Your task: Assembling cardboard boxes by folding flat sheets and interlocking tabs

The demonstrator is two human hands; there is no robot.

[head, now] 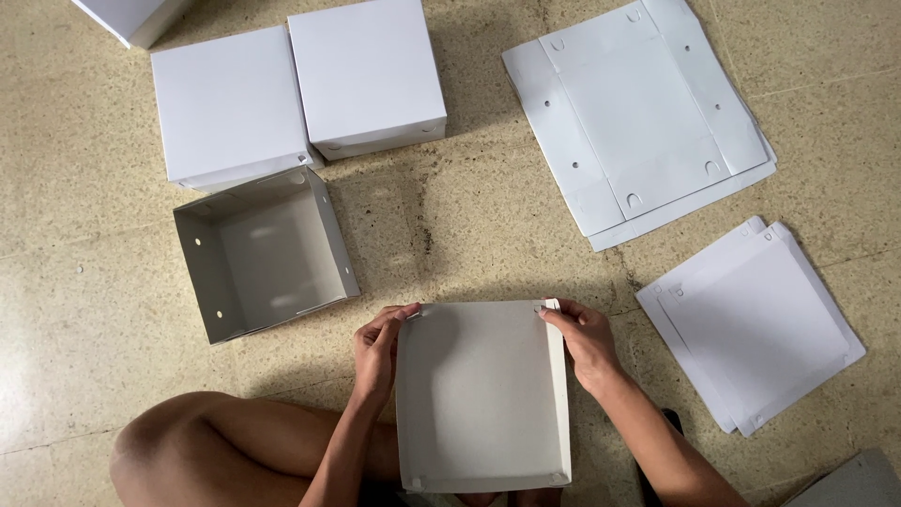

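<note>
Speckled floor (469,225) fills the frame. Upper right, a stack of flat box blanks (643,113); lower right, a smaller stack of flat sheets (751,329). Upper left, two closed white boxes (300,94); below them an open box tray (267,253). Bottom centre, the half-folded white box (483,394) sits between the knees. Left hand (378,352) pinches its far left corner, right hand (584,343) pinches the far right corner tab — each grip clenched on cardboard. Looks like corner locking; tabs want pressing into slots. Bare floor lies just beyond its far edge.
</note>
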